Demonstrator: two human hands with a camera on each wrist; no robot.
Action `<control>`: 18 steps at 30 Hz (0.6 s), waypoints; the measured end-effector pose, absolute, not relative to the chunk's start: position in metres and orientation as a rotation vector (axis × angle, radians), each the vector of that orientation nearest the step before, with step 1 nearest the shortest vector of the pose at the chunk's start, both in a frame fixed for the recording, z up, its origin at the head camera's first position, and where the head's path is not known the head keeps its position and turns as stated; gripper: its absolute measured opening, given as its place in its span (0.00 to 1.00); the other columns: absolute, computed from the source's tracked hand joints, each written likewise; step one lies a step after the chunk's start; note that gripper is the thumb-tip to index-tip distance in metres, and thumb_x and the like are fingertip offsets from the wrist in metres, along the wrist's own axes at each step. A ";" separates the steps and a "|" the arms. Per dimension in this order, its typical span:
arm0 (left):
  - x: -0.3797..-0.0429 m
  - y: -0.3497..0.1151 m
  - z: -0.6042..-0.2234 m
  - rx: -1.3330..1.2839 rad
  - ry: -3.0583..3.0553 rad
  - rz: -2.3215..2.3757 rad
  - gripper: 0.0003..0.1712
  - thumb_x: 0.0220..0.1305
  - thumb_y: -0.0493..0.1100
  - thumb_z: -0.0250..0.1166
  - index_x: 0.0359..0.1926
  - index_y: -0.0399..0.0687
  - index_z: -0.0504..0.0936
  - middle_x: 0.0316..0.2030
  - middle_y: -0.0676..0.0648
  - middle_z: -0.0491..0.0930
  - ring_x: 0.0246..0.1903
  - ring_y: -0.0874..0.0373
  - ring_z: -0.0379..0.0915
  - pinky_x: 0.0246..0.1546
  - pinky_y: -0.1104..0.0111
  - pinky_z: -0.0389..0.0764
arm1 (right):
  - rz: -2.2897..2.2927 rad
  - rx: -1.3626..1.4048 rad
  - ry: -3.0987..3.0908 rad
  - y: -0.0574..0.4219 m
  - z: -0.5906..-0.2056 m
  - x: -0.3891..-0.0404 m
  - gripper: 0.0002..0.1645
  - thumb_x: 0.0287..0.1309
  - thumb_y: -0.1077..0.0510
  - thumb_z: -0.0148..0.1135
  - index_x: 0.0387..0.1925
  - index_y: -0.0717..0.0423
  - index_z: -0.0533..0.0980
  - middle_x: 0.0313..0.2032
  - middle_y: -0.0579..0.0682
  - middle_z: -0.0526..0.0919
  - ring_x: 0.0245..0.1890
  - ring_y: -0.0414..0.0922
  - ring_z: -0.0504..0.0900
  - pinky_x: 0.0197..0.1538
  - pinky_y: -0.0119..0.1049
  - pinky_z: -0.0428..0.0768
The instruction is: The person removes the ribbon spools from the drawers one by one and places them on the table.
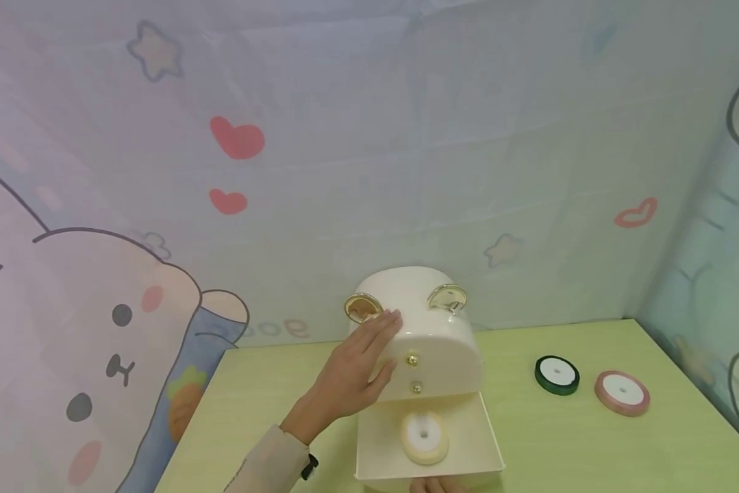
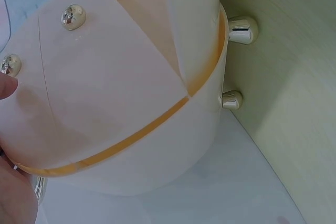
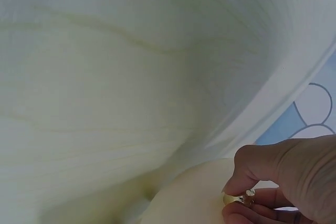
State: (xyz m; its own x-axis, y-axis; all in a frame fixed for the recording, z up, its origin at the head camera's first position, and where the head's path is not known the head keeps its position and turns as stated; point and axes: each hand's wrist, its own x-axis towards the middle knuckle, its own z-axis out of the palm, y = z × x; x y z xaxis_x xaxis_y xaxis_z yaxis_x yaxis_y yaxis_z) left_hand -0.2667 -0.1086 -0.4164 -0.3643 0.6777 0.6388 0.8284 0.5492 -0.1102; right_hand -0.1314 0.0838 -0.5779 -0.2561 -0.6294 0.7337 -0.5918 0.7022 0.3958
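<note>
A cream-white box (image 1: 446, 366) with gold-rimmed ears (image 1: 447, 297) and small gold knobs (image 1: 412, 360) stands at the middle of the table. My left hand (image 1: 352, 375) rests on its upper left side, fingers extended by the left ear. The box's lower drawer (image 1: 375, 452) is pulled out toward me. In it lies a spool of cream ribbon (image 1: 424, 453). At the drawer's front edge is my right hand (image 1: 435, 485), mostly cut off by the head view. In the right wrist view, its thumb and fingers pinch a gold knob (image 3: 231, 199) on the drawer front.
Right of the box, a dark green ribbon spool (image 1: 557, 374) and a pink one (image 1: 622, 392) lie flat on the green table (image 1: 523, 445). Behind the table hangs a printed cloth (image 1: 344, 171). Gold feet (image 2: 243, 30) show under the box in the left wrist view.
</note>
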 end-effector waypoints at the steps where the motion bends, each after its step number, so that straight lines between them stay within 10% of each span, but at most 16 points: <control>1: -0.267 -0.109 -0.416 -1.205 -2.144 -0.303 0.38 0.74 0.46 0.63 0.79 0.41 0.63 0.77 0.41 0.68 0.78 0.46 0.65 0.77 0.52 0.71 | -0.005 0.925 -1.954 0.083 -0.579 -0.130 0.31 0.78 0.47 0.38 0.21 0.51 0.77 0.20 0.45 0.72 0.18 0.39 0.63 0.23 0.31 0.63; 13: -0.267 -0.108 -0.417 -1.201 -2.151 -0.300 0.38 0.73 0.45 0.63 0.79 0.41 0.63 0.77 0.42 0.68 0.78 0.46 0.65 0.77 0.53 0.71 | 0.009 0.929 -1.776 0.083 -0.597 -0.145 0.24 0.72 0.50 0.48 0.22 0.51 0.78 0.20 0.46 0.74 0.18 0.38 0.65 0.22 0.27 0.58; 18: -0.267 -0.108 -0.417 -1.202 -2.151 -0.295 0.39 0.73 0.45 0.64 0.79 0.41 0.63 0.77 0.41 0.68 0.78 0.46 0.65 0.77 0.52 0.72 | 0.041 0.897 -1.761 0.087 -0.613 -0.146 0.26 0.72 0.47 0.51 0.27 0.60 0.83 0.22 0.52 0.82 0.21 0.42 0.78 0.22 0.29 0.73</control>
